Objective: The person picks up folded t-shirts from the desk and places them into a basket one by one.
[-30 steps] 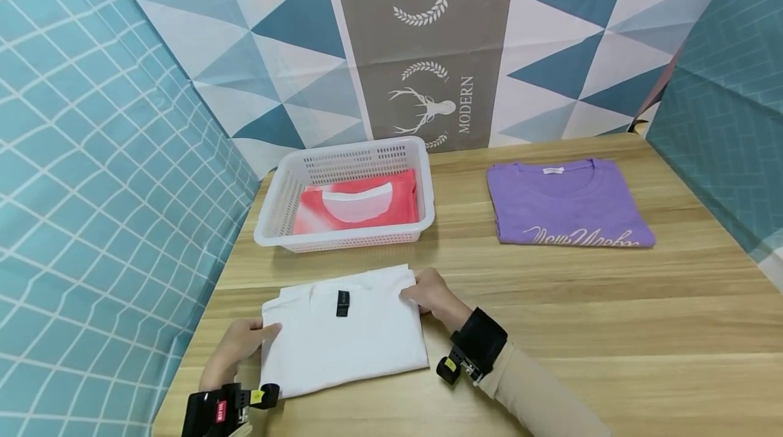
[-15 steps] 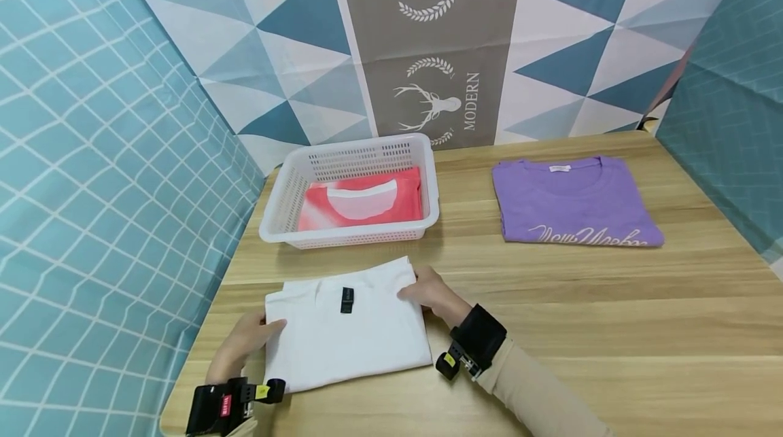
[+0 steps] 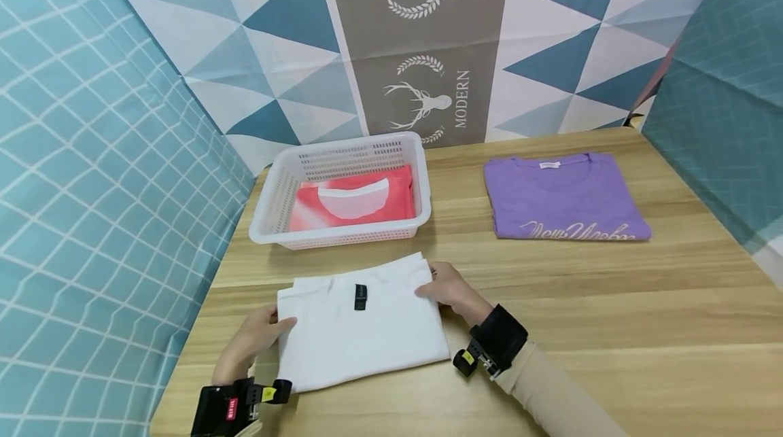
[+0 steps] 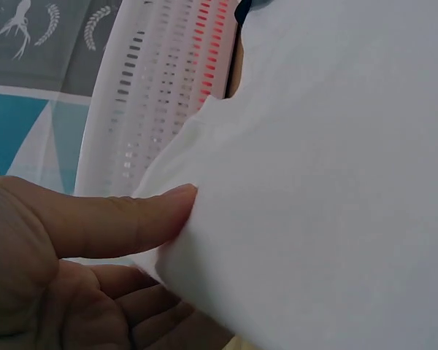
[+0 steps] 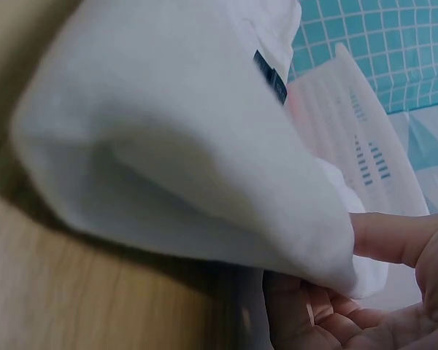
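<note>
A folded white T-shirt [image 3: 367, 335] with a black neck label [image 3: 360, 297] is held between both hands in front of the basket. My left hand [image 3: 257, 336] pinches its left edge, thumb on top and fingers beneath, as the left wrist view shows. On the opposite edge, near the upper right corner, my right hand [image 3: 451, 289] grips the cloth the same way. The right wrist view shows the folded layers of the shirt [image 5: 168, 131] sagging apart at the side, over the wooden table. Its lower edge looks close to the tabletop; whether it touches, I cannot tell.
Behind the shirt stands a white perforated plastic basket [image 3: 422, 209] with a folded red and white garment [image 3: 351, 202] inside. A folded purple T-shirt [image 3: 565, 196] lies at the back right of the wooden table [image 3: 587, 315]. Patterned cloth walls [image 3: 293, 36] enclose the back and sides.
Both hands have shifted slightly right with the white T-shirt, relative to the basket. Its upper right corner sits a little higher in the head view. The grips look the same.
</note>
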`<act>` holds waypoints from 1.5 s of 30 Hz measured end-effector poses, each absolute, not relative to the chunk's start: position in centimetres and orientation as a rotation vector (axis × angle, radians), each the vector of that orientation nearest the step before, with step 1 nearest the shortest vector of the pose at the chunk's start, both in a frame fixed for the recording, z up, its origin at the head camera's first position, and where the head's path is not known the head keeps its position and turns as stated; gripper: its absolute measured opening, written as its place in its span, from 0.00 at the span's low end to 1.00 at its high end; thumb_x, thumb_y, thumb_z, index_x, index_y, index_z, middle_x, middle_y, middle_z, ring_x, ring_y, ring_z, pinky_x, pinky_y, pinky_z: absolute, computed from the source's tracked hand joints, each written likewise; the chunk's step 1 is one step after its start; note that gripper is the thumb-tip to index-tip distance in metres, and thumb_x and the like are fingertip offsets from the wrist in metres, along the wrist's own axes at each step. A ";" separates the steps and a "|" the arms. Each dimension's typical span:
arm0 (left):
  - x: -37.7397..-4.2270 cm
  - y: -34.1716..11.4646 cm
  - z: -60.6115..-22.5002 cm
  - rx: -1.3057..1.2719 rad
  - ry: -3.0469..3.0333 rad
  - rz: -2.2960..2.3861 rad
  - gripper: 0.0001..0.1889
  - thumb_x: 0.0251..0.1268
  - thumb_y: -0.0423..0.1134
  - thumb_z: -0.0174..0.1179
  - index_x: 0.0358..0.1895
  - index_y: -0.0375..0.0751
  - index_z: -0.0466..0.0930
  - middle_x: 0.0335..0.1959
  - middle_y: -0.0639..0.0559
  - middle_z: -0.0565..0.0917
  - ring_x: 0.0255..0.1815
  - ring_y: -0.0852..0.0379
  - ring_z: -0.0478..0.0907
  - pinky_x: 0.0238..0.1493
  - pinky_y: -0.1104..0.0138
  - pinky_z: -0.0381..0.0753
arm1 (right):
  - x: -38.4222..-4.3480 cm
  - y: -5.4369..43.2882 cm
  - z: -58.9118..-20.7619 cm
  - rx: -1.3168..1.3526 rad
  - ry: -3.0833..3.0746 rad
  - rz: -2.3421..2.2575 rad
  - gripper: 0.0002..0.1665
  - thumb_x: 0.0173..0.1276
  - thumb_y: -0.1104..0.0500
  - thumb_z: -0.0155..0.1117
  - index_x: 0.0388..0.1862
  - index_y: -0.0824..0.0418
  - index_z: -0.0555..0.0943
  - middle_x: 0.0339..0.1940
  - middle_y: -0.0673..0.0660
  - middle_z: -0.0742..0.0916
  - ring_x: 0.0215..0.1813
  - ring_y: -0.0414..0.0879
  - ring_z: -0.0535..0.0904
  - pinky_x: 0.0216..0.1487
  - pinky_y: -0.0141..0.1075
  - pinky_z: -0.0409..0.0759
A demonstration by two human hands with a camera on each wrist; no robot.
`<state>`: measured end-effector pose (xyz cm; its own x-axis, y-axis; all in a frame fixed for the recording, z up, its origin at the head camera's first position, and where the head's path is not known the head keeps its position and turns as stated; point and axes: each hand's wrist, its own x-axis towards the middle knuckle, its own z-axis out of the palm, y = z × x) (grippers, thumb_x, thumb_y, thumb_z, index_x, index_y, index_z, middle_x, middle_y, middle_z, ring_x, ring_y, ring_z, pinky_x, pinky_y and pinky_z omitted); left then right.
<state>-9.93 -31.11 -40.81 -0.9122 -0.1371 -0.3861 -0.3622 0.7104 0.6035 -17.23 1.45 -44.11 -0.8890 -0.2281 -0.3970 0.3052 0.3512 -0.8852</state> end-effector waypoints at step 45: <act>-14.6 -21.2 -43.2 -0.183 2.514 1.176 0.18 0.64 0.38 0.61 0.54 0.33 0.78 0.46 0.40 0.83 0.41 0.53 0.77 0.41 0.66 0.77 | -16.3 13.3 -44.8 0.178 2.251 -1.437 0.33 0.62 0.63 0.65 0.63 0.75 0.69 0.53 0.73 0.81 0.43 0.51 0.82 0.46 0.42 0.83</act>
